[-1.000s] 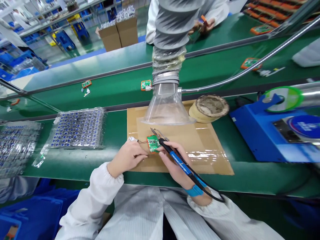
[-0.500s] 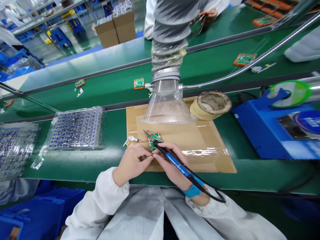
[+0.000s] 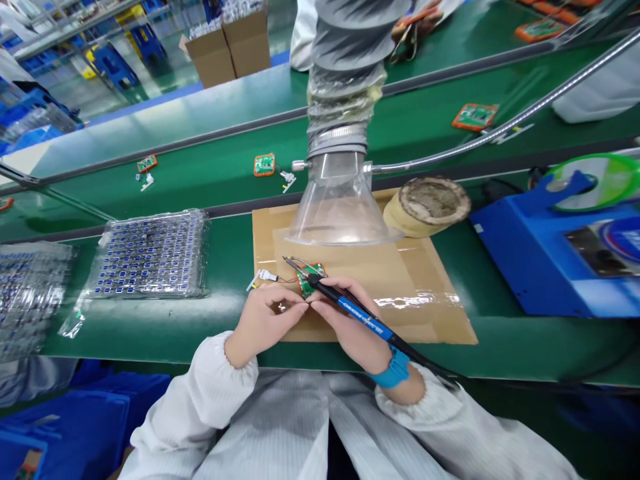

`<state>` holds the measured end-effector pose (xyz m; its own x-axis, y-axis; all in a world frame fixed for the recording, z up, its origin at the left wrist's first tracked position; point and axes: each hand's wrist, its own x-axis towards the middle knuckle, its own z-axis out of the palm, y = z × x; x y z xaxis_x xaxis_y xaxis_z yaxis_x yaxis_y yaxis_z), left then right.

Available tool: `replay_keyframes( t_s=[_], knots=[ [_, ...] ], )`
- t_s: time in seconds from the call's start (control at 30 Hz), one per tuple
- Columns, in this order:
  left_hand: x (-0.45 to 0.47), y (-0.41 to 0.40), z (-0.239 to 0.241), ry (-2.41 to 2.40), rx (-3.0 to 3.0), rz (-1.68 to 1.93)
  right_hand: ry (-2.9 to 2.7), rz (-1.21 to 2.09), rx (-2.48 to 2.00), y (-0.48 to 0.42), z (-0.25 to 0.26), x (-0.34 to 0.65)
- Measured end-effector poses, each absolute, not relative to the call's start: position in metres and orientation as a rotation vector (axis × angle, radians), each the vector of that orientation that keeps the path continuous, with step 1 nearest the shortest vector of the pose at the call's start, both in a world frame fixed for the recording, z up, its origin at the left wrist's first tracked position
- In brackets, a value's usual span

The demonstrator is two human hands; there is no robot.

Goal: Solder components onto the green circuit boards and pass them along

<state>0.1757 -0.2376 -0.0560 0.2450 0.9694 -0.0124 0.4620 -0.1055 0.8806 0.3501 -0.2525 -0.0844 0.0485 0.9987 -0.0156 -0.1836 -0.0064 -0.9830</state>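
The circuit board (image 3: 304, 287) is green (orange-edged).

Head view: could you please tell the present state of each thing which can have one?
Right hand: closed around soldering iron.
Soldering iron: slanting over circuit board; heat cannot be told.
Left hand: beside the circuit board; grip unclear.
Circuit board: lying on cardboard sheet, partly hidden.
White connector: wires attached.
Fume hood: hanging above cardboard sheet.
Pot: open at top.
Cartons: open, white items showing.
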Motion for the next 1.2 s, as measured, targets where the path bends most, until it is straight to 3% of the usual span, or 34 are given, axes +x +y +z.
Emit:
replay_keyframes(
  t_s=[0.83,1.07,1.2],
  knots=[
    [0.172,-0.221,-0.054,1.205,1.87,0.643,-1.179,1.223,-1.181,-0.254,-0.104,0.351],
    [0.159,-0.191,-0.056,1.164,2.034,0.571,-1.055,0.995,-1.277,-0.246,-0.1,0.359],
    [0.159,-0.176,-0.068,1.243,2.054,0.447,-1.211,1.024,-1.324,-0.251,-0.112,0.37]
  ],
)
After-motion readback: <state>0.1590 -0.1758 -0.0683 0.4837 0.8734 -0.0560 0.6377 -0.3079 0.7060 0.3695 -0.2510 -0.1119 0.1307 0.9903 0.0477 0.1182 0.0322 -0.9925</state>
